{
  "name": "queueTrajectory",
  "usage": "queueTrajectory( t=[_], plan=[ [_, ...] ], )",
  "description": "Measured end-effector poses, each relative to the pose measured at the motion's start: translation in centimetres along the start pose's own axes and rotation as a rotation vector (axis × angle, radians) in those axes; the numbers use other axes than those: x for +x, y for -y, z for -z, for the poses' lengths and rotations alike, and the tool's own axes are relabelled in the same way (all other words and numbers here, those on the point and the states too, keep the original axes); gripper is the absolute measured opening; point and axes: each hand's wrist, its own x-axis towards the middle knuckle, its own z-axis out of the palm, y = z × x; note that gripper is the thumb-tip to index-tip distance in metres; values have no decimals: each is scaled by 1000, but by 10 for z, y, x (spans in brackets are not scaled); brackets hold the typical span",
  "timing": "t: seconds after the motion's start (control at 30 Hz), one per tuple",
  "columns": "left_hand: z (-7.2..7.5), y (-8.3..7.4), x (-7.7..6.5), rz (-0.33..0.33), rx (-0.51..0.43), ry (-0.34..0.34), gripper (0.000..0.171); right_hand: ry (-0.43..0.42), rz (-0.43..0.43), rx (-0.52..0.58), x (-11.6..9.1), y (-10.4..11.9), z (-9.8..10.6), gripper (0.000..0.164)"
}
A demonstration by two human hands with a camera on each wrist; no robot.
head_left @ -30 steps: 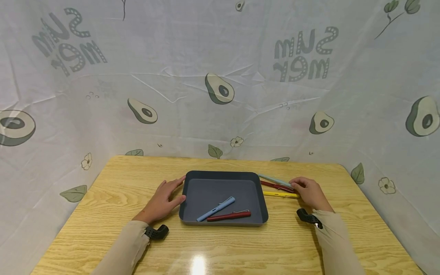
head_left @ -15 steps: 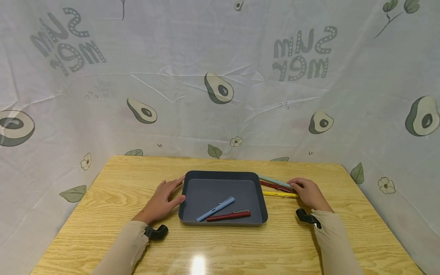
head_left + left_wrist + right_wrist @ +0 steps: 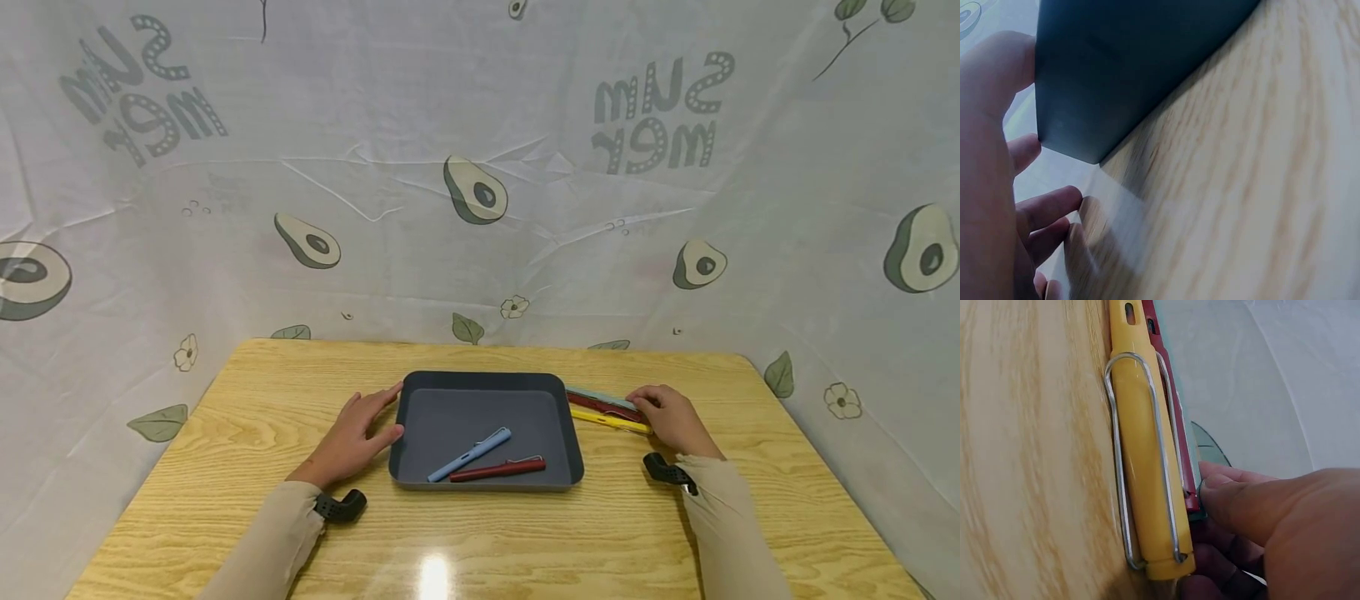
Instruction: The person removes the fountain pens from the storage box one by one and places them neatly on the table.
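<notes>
A dark grey tray [image 3: 487, 479] lies on the table, holding a light blue pen [image 3: 471, 454] and a dark red pen [image 3: 498, 470]. My left hand [image 3: 356, 437] is at its left side; thumb and index finger touch the wall, the other fingers extended below the tray corner [image 3: 1094, 153] in the left wrist view. Right of the tray lie a pale green pen [image 3: 603, 398], a second dark red pen [image 3: 600, 405] and a yellow pen [image 3: 1141, 444], side by side. My right hand [image 3: 670, 417] pinches the pale green pen's right end, its lower fingers near the yellow pen's end.
The wooden table [image 3: 480, 542] extends around the tray. Behind it and at both sides hangs a pale curtain [image 3: 405, 275] printed with avocados. Each wrist wears a black band, the left band [image 3: 341, 506] near the tray's front left corner.
The three pens outside the tray have turned slightly and lie closer together, the yellow one's left end shifting away from me. The left hand and the tray stay put.
</notes>
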Motion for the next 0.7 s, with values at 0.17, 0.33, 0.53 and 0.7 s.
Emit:
queueTrajectory(
  t=[0.17, 0.33, 0.53, 0.7],
  plan=[
    [1, 0, 0, 6, 3, 7, 72, -19, -39, 65, -1, -1, 1, 27],
    [0, 2, 0, 17, 1, 17, 73, -59, -36, 74, -1, 4, 3, 32],
    [1, 2, 0, 19, -15, 24, 72, -90, 2, 73, -1, 19, 7, 34],
    [2, 2, 0, 18, -20, 28, 72, -117, 37, 101, -1, 35, 7, 36]
  ],
)
